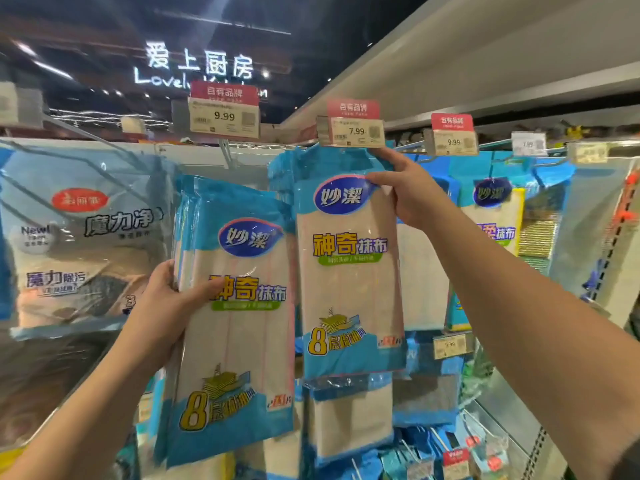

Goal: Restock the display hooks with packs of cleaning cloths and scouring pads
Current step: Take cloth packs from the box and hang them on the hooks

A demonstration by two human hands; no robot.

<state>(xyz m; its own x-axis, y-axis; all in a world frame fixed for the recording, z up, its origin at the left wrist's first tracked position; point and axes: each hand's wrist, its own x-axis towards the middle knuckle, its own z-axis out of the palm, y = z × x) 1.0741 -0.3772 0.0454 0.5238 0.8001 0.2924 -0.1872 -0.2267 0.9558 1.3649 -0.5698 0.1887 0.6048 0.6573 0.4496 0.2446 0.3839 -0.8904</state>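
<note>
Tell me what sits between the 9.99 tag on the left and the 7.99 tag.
In the head view, no product: only bare hook wire and dark store background lie between the 9.99 tag and the 7.99 tag.

head view | worn at head height, tilted slightly upward | faces hook display [242, 157] and price tags [224, 117] | close, within arm's reach | wide-angle, edges bent | single view, nothing shared

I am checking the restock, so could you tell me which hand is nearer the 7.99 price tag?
Right. The right hand pinches the hanging cloth pack just below the 7.99 price tag; the left hand holds a stack of packs lower left.
</note>
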